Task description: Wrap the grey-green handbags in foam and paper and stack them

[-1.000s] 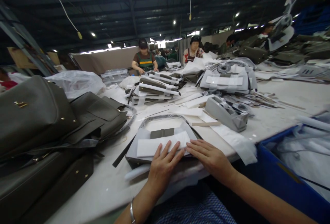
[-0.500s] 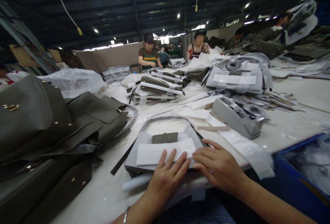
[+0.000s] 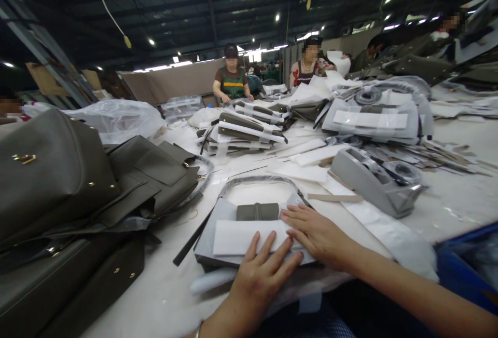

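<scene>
An olive-grey handbag [image 3: 257, 212] lies flat on the table in front of me, its wrapped handle [image 3: 261, 179] arching away from me. Pale wrapping sheet covers much of its face, and a white padding strip [image 3: 233, 238] lies across it. My left hand [image 3: 264, 270] rests on the strip's lower edge with fingers spread. Flat on the wrapping at the bag's right side is my right hand [image 3: 313, 231], its fingers stretched out and covering the strip's right end. A dark strap [image 3: 190, 239] sticks out at the bag's left.
Olive bags [image 3: 50, 172] are heaped at the left. A grey tape dispenser [image 3: 373, 182] stands at the right, above a blue bin [image 3: 467, 255]. Wrapped bags [image 3: 249, 130] are stacked farther back. Two co-workers stand across the table, one in a striped apron [image 3: 233, 86].
My right hand has slid up from the strip's right end onto the wrapping beside the bag's flap. My left hand stays on the strip. The view has shifted slightly left.
</scene>
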`<state>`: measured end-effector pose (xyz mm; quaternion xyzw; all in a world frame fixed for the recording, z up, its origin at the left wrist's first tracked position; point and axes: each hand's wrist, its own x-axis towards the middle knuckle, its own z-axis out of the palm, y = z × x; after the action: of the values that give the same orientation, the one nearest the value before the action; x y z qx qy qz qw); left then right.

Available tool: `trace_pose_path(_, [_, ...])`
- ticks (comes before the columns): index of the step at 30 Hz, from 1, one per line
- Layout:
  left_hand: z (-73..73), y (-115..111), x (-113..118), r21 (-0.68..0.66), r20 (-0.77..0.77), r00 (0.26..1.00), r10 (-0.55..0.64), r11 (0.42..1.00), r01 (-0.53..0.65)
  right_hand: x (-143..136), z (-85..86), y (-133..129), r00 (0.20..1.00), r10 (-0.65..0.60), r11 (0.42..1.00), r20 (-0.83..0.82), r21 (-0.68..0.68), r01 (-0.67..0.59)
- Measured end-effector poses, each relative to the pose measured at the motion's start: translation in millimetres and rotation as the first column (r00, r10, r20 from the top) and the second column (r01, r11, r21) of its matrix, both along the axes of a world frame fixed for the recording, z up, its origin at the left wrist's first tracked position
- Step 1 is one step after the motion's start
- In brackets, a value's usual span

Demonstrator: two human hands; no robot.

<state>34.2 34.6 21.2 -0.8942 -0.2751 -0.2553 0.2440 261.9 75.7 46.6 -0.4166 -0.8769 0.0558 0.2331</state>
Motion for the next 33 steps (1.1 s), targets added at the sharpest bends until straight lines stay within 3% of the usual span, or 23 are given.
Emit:
trace_pose_path(3, [0.1, -2, -2, -0.049, -0.025, 1.0, 0.002, 0.999, -0.003, 19, 0.8, -29, 0.987, 0.044, 0.998, -0.154, 0.042, -0.038])
trace_pose_path(5, [0.0, -3, -4, -0.089, -0.022, 1.0, 0.001, 0.996, -0.003, 36, -7.9, -59, 0.981, 0.05, 0.991, -0.187, 0.135, -0.025])
trace_pose_path(7, [-0.1, -3, -5, -0.138, -0.033, 0.999, -0.001, 0.99, -0.003, 50, -23.1, -91, 0.991, 0.061, 0.964, -0.119, 0.264, -0.028])
trace_pose_path(10, [0.6, -4, -6, -0.194, -0.052, 0.999, -0.012, 0.981, 0.001, 57, -49.9, -123, 0.989, 0.084, 0.922, 0.118, 0.367, -0.123])
trace_pose_path(13, [2.8, -5, -6, -0.219, -0.074, 0.997, -0.017, 0.976, 0.0, 45, -70.1, -126, 0.982, 0.03, 0.909, 0.186, 0.404, -0.105])
trace_pose_path(17, [5.8, -6, -4, -0.234, -0.088, 0.996, -0.005, 0.972, -0.016, 27, -78.5, -109, 0.997, 0.024, 0.885, 0.069, 0.462, -0.053])
trace_pose_path(25, [5.7, -10, -3, -0.215, -0.075, 0.997, 0.012, 0.976, -0.028, 18, -69.8, -121, 0.985, 0.12, 0.929, -0.123, 0.364, -0.068])
trace_pose_path(33, [0.1, -13, -2, -0.193, -0.079, 0.996, 0.034, 0.98, -0.049, -1, -55.6, -140, 0.969, 0.018, 0.947, -0.246, 0.316, 0.063])
